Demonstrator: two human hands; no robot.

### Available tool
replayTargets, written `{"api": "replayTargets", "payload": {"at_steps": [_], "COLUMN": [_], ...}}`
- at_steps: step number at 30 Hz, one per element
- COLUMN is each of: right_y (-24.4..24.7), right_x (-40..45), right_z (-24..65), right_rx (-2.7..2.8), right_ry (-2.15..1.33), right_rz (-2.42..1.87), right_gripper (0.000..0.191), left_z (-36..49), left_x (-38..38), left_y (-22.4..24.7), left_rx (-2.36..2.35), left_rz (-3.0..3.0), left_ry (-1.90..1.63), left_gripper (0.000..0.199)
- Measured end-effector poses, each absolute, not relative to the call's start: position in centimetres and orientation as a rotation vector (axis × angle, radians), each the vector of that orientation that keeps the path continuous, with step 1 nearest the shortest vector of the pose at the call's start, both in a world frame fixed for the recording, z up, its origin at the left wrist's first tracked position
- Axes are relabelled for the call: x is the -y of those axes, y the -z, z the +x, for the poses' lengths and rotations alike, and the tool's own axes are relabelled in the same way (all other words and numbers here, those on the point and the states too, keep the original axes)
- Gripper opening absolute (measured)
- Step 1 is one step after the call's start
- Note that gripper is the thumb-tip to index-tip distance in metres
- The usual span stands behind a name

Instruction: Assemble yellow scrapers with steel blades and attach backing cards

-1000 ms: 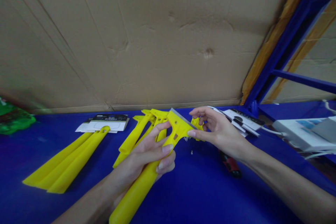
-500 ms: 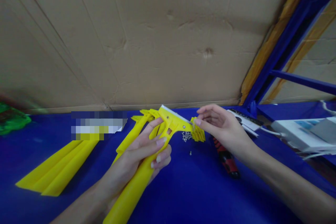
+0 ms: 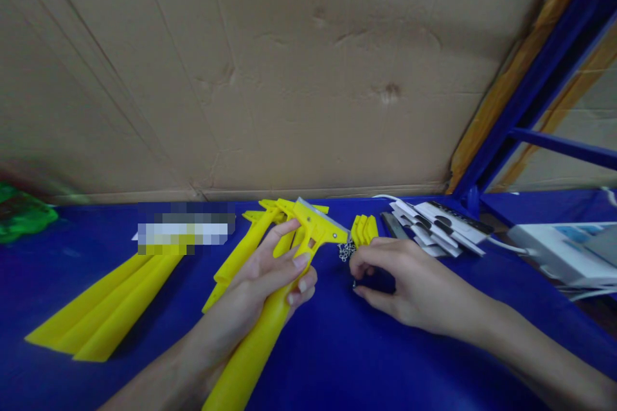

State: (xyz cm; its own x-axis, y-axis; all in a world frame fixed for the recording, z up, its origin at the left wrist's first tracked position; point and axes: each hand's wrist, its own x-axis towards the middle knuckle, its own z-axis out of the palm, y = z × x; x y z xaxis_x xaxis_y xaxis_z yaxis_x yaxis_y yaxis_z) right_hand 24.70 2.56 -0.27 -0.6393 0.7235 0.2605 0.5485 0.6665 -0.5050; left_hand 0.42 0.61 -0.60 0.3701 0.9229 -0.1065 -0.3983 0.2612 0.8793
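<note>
A yellow scraper (image 3: 260,334) with a metal blade along its head is wrapped in the fingers of my left hand (image 3: 265,276), its head tilted up toward the right. One screw shows in the head. My right hand (image 3: 409,282) is low over the blue table, thumb and index finger bent around a small screw (image 3: 354,284); whether they grip it firmly is hard to tell. A pile of small screws (image 3: 345,251) lies just left of these fingers, under the scraper's head. Small yellow pieces (image 3: 365,229) stand behind my right hand.
More yellow handles (image 3: 245,244) lie behind my left hand, and several finished-looking yellow ones (image 3: 120,302) at the left. White cards (image 3: 434,228), a white power strip (image 3: 563,250) and a blue frame (image 3: 511,77) are on the right. Green plastic (image 3: 24,215) lies far left.
My right hand has moved down from beside the scraper's head to the lone screw on the table. It now covers the red and black tool. My left hand keeps its hold on the scraper.
</note>
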Motion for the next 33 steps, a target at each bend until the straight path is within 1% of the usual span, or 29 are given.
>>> {"api": "replayTargets", "payload": {"at_steps": [4, 8, 11, 14, 15, 19, 23, 28, 33], "right_y": [0.9, 0.6, -0.6, -1.8, -2.1, -2.3, -2.1, -2.4, -2.3], "right_x": [-2.4, -2.1, -2.2, -3.0, -3.4, -4.3, -4.4, -4.6, -5.4], "right_z": [24.3, 24.2, 24.2, 23.7, 23.4, 22.0, 21.1, 21.2, 21.8], "right_rx": [2.497, 2.474, 2.228, 1.887, 1.805, 1.645, 1.653, 1.691, 1.665], "right_ry": [-0.517, -0.555, -0.651, -0.848, -0.901, -0.977, -0.993, -1.038, -1.046], "right_rz": [-1.05, -1.06, -0.982, -0.87, -0.832, -0.768, -0.772, -0.872, -0.935], "right_gripper": [0.02, 0.022, 0.019, 0.009, 0.009, 0.019, 0.022, 0.028, 0.038], "left_z": [0.6, 0.7, 0.8, 1.0, 1.0, 1.1, 1.0, 0.9, 0.8], "left_x": [-0.7, -0.6, -0.3, 0.3, 0.4, 0.7, 0.6, 0.6, 0.5], "left_y": [0.9, 0.9, 0.5, -0.2, -0.5, -0.8, -0.4, -0.3, -0.6], "left_rx": [-0.712, -0.735, -0.727, -0.745, -0.742, -0.698, -0.664, -0.695, -0.703], "left_rz": [0.82, 0.812, 0.811, 0.843, 0.854, 0.854, 0.833, 0.84, 0.861], "left_ry": [-1.032, -1.034, -1.004, -0.904, -0.88, -0.844, -0.841, -0.864, -0.837], "left_gripper": [0.084, 0.078, 0.076, 0.068, 0.066, 0.064, 0.06, 0.052, 0.054]}}
